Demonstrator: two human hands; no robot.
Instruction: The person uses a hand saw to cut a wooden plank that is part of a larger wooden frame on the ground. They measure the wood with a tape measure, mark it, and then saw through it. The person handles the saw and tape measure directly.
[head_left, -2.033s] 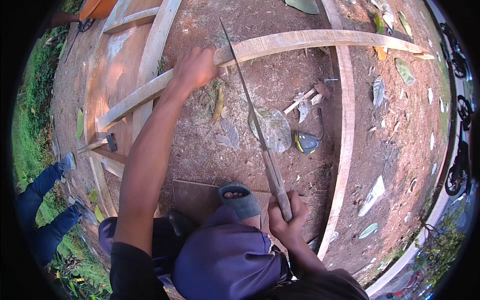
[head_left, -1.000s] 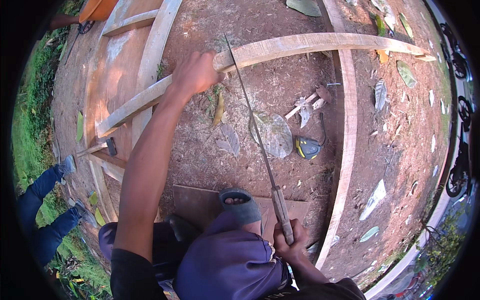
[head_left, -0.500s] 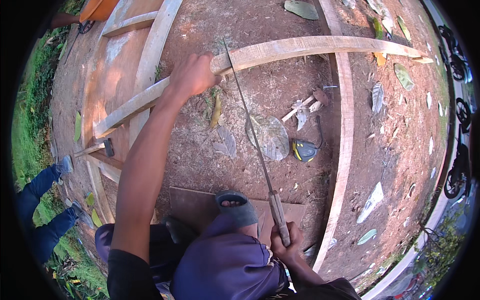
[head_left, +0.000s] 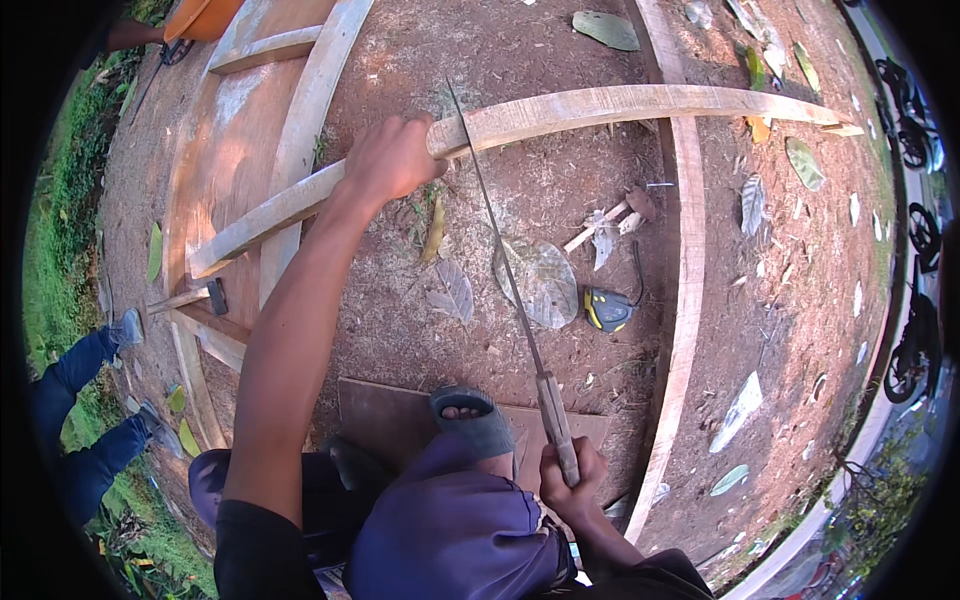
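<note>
Gripping apart, the hands [head_left: 388,160] [head_left: 588,472] clamp squared, pale timber [head_left: 600,103] (left) and a thin-bladed saw [head_left: 530,341] by its wooden handle [head_left: 556,420] (right).

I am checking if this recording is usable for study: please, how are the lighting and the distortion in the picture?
In the head view, the wooden beam looks bowed, likely from the fisheye lens; in the same view, sunlight dapples the wooden panel, while the tape measure lies in shade.

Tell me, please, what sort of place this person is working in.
Probably an informal outdoor carpentry spot: a handsaw crosses a wooden beam, timber framing lies at the left, and fallen leaves are scattered over bare earth.
</note>
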